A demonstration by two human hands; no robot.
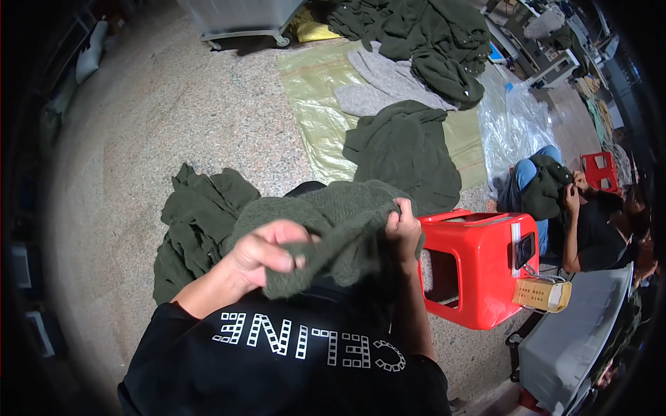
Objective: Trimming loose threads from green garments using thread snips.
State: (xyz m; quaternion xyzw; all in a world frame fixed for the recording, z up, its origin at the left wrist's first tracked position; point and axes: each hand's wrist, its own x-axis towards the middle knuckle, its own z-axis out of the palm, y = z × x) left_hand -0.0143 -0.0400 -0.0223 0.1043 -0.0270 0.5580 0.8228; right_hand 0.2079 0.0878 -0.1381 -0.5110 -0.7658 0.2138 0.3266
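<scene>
Knitted garment [326, 222], olive green, held up at chest height between both hands, directly above the person's black printed shirt [291, 353]. Left hand [267, 253]: fingers curled and pressed together over a fold of the knit, thumb closing against the fabric. Right hand [404, 225]: fingers bunched around the garment's upper edge, pinching it tight; the fingertips are partly buried in the cloth. The piece hangs slack between the two grips, so the step in hand appears to be gathering or turning the garment for checking or sorting. The next move would likely call for a fresh hold on one edge while the other hand keeps the cloth from slipping, since the loose knit stretches and sags easily.

Just right of the hands stands a red plastic stool [479, 267], with a small tan box [542, 294] by its lower right corner. On the speckled floor [139, 139] to the left lies a heap of like green garments [198, 222]. Further off, another dark green garment [406, 149] rests on a pale green sheet [312, 104], with a grey knit [385, 83] and a larger green pile [430, 41] beyond. At right, a seated person [583, 222] handles a similar green piece, well apart. A grey wheeled bin [243, 17] stands at the far edge.
</scene>
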